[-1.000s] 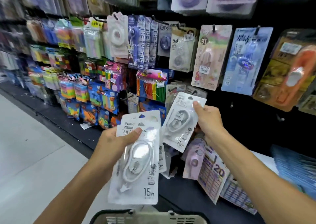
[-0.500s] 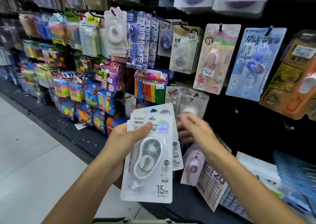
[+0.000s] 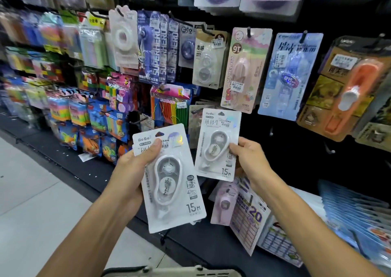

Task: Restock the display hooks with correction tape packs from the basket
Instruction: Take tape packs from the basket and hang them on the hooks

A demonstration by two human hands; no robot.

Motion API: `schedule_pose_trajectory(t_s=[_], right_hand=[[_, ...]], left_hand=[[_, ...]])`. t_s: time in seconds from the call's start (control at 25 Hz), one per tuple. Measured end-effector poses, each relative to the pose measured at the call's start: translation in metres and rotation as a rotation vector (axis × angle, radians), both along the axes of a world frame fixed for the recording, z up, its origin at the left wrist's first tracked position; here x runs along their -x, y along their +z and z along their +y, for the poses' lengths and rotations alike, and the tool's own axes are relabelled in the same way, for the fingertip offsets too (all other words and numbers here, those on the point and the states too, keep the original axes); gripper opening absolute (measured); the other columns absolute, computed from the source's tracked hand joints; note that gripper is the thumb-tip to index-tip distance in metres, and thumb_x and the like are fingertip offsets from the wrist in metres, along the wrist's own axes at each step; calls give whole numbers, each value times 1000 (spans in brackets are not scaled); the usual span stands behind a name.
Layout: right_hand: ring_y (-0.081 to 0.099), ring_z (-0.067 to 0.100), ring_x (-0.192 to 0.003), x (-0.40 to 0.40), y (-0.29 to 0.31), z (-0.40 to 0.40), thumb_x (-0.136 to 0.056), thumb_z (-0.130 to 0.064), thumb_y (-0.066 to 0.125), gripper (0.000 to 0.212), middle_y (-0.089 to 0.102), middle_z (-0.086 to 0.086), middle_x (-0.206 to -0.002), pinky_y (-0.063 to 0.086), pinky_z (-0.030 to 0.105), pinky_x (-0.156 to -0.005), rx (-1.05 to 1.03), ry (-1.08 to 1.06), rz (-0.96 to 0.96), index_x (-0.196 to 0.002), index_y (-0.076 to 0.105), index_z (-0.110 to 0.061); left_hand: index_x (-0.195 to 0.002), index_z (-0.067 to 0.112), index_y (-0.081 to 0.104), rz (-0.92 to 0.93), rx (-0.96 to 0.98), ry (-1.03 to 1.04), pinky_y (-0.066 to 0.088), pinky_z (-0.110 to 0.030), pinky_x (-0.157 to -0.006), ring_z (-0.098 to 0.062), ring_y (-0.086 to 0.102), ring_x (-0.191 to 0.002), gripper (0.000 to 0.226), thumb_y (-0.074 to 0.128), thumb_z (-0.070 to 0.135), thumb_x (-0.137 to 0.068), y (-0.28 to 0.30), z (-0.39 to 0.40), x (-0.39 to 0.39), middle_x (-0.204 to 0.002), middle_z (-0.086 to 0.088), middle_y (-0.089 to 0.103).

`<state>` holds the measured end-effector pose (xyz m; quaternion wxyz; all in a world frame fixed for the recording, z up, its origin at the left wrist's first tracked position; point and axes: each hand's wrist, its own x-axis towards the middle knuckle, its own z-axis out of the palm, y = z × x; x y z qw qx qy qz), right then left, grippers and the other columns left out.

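My left hand [image 3: 135,166] grips a white correction tape pack [image 3: 171,179] marked 15M, thumb across its top; whether more packs lie behind it I cannot tell. My right hand [image 3: 251,160] holds a second white 15M pack [image 3: 218,145] by its right edge, upright, just in front of the black display wall. Behind that pack, similar clear packs [image 3: 195,124] hang on a hook. The basket's rim [image 3: 173,271] shows at the bottom edge.
Hooks above carry other correction tape cards: a beige one [image 3: 208,58], a pink My Melody one [image 3: 243,69], a blue one [image 3: 289,75], an orange one [image 3: 347,88]. Colourful stationery fills the left wall. A pink pack [image 3: 224,202] and printed cards hang lower right. A bare hook [image 3: 329,148] juts out right.
My right hand had hung one pack, then reached to the stack in my left hand and now holds another pack away from it, near the hook. The camera tilted up slightly.
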<state>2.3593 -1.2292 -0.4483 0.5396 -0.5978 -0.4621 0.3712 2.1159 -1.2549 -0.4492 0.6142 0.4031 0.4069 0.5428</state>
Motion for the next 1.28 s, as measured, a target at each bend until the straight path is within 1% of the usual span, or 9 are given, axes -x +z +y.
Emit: schedule_pose_trajectory(t_s=[0.12,0.32,0.48,0.64,0.72,0.88,1.08,1.16,1.28], right_hand=[[69,17,-55,7,-1,-1,-98,-6,55,26,76,7,-69,47,22,-45,59,17,-72,-84,75,-14],[71,44,-77,16,-1,-6,-95,-7,54,20,73,27,-90,56,61,-67,-70,-113,-35,-87,71,-1],[69,42,-77,7,-5,-1,-93,-10,56,18,68,33,-101,54,66,-76,-35,-197,-29,-94,65,6],[61,21,-107,13,-10,-5,-97,-29,63,40,60,-9,-121,53,50,-94,-72,-284,-264,-135,50,-22],[58,11,-113,21,-9,-16,-91,-47,68,50,55,-19,-125,52,39,-92,-144,-68,-337,-134,47,-33],[72,7,-99,52,-33,-35,-68,-51,88,67,71,-13,-114,61,39,-85,105,563,-237,-125,56,-38],[72,16,-69,39,-24,-30,-81,-26,83,38,78,4,-98,50,24,-44,9,402,124,-114,67,-16],[74,21,-69,31,-21,-30,-83,-22,81,36,78,9,-97,55,28,-44,29,367,232,-114,66,-10],[76,37,-88,26,-25,-31,-86,-19,78,40,78,13,-101,65,44,-60,95,281,304,-118,59,-6]], left_hand=[[-83,17,81,39,-1,41,62,-36,-62,-28,78,-74,24,76,40,-77,0,-1,-2,-94,-13,80],[-79,21,81,73,-11,54,60,-35,-63,-27,78,-73,20,73,39,-84,1,-1,2,-91,-10,81],[-80,22,82,74,3,63,60,-34,-57,-27,78,-73,20,72,38,-88,0,-2,4,-91,-10,81],[-95,17,78,60,26,107,61,-36,-56,-29,78,-74,22,74,38,-87,-3,-2,2,-91,-11,81],[-99,16,77,41,44,159,61,-37,-61,-28,78,-76,23,74,37,-88,-7,-1,-1,-92,-10,81],[-111,12,74,2,125,202,62,-45,-75,-34,77,-87,33,70,39,-92,-15,3,-11,-99,-13,80],[-132,18,65,-147,40,-239,58,-50,-90,-36,71,-112,52,77,27,-82,-13,2,0,-125,-15,72],[-135,24,60,-146,-1,-397,59,-55,-89,-39,68,-117,62,73,1,-80,-14,2,3,-130,-14,70],[-130,26,60,40,6,-295,64,-48,-74,-34,74,-104,64,62,-19,-84,-15,6,3,-120,-10,75]])
